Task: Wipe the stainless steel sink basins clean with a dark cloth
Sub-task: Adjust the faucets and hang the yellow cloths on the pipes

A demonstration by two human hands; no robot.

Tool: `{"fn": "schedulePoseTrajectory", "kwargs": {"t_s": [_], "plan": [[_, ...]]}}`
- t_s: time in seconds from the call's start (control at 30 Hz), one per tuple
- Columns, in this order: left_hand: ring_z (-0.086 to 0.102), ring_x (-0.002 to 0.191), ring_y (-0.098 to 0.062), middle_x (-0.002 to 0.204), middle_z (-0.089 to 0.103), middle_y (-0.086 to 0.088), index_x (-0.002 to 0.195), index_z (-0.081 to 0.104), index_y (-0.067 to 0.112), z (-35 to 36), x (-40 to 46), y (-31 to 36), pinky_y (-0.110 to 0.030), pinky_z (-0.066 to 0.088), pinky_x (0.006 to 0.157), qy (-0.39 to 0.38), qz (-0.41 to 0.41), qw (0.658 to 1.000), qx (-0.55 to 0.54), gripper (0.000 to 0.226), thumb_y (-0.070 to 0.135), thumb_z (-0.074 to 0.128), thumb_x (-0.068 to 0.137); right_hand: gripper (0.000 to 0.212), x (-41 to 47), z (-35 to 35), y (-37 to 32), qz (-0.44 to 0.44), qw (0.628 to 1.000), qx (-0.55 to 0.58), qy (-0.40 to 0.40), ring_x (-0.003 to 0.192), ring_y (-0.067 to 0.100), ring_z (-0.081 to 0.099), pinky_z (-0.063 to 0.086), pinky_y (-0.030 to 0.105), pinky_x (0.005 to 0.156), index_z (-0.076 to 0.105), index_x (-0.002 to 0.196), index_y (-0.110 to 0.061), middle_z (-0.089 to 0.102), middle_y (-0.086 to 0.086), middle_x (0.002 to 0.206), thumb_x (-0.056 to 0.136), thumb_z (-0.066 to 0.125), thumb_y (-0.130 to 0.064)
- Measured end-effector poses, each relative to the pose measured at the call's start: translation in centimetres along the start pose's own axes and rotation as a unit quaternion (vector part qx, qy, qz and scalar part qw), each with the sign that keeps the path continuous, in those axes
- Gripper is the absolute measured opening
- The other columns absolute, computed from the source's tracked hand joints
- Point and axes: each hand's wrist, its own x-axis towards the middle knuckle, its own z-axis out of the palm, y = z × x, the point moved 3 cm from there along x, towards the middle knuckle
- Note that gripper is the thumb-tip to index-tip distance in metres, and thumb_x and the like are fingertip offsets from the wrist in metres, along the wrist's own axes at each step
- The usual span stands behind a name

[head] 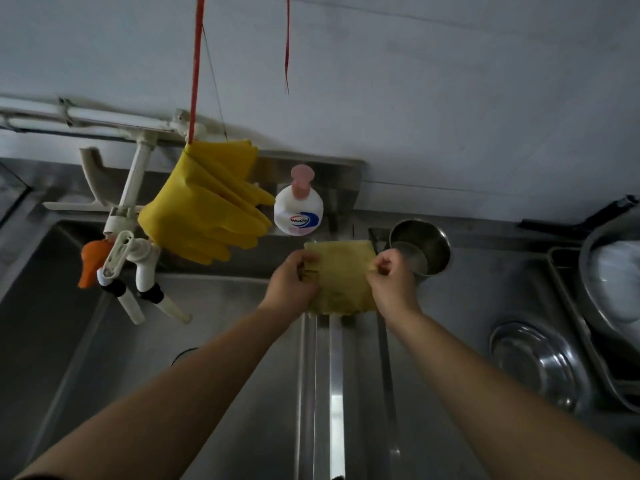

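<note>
A dull yellow-green cloth [341, 275] is stretched flat between my hands, above the steel divider [325, 393] that separates the two sink basins. My left hand [294, 282] grips the cloth's left edge with curled fingers. My right hand [391, 280] pinches its right edge. The left basin [207, 341] lies below and to the left, with part of its drain showing beside my left forearm. The right basin [460, 306] lies to the right.
Yellow rubber gloves [207, 206] hang from a red string over the white taps [138, 258]. A soap pump bottle [298, 209] stands on the back ledge beside a steel cup [420, 245]. A steel bowl [533, 362] sits in the right basin; a rack with pots [609, 299] is far right.
</note>
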Motion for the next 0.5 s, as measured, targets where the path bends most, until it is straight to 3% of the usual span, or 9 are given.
{"fn": "schedulePoseTrajectory", "kwargs": {"t_s": [0.1,0.2,0.27,0.4,0.5], "plan": [[0.055,0.089,-0.009,0.098,0.052,0.015,0.09,0.058,0.039,0.5,2.7,-1.3,-0.018,0.047,0.063,0.01,-0.019,1.0,-0.008,0.035,0.004,0.055,0.086,0.021,1.7,1.3,1.0,-0.029,0.999,-0.04,-0.01,0.088,0.006,0.055,0.041,0.016,0.067,0.058,0.09,-0.029,0.059,-0.009,0.099,0.09,0.053,-0.008],[0.055,0.1,-0.02,0.109,0.052,0.002,0.113,0.059,0.028,1.4,3.5,-3.6,-0.03,0.051,0.081,-0.017,-0.086,0.996,0.017,0.04,0.0,0.054,0.085,0.038,2.2,2.6,3.4,0.019,0.991,-0.113,-0.075,0.108,0.017,0.053,0.047,0.026,0.085,0.056,0.125,-0.022,0.052,0.003,0.124,0.089,0.053,-0.009],[0.056,0.097,-0.019,0.11,0.051,-0.002,0.124,0.056,0.024,1.8,3.3,-4.6,-0.026,0.051,0.077,-0.031,-0.101,0.994,0.02,0.051,-0.004,0.056,0.081,0.054,1.9,3.1,4.6,0.038,0.983,-0.14,-0.114,0.113,0.023,0.05,0.046,0.03,0.092,0.047,0.136,-0.023,0.045,0.007,0.128,0.085,0.056,-0.009],[0.055,0.085,-0.008,0.104,0.052,0.003,0.126,0.055,0.023,1.7,3.2,-4.8,-0.012,0.046,0.06,-0.006,-0.082,0.997,-0.01,0.056,-0.007,0.057,0.078,0.06,1.4,2.8,5.0,0.025,0.987,-0.105,-0.117,0.112,0.021,0.048,0.045,0.031,0.095,0.047,0.135,-0.027,0.041,0.005,0.123,0.082,0.057,-0.003],[0.055,0.088,-0.011,0.103,0.051,0.004,0.125,0.055,0.022,1.5,2.7,-4.9,-0.019,0.05,0.069,0.011,-0.076,0.997,-0.013,0.056,-0.008,0.055,0.077,0.053,0.9,2.5,4.9,-0.004,0.991,-0.097,-0.095,0.109,0.018,0.049,0.043,0.025,0.091,0.054,0.128,-0.025,0.043,0.002,0.116,0.081,0.058,-0.002]]}}
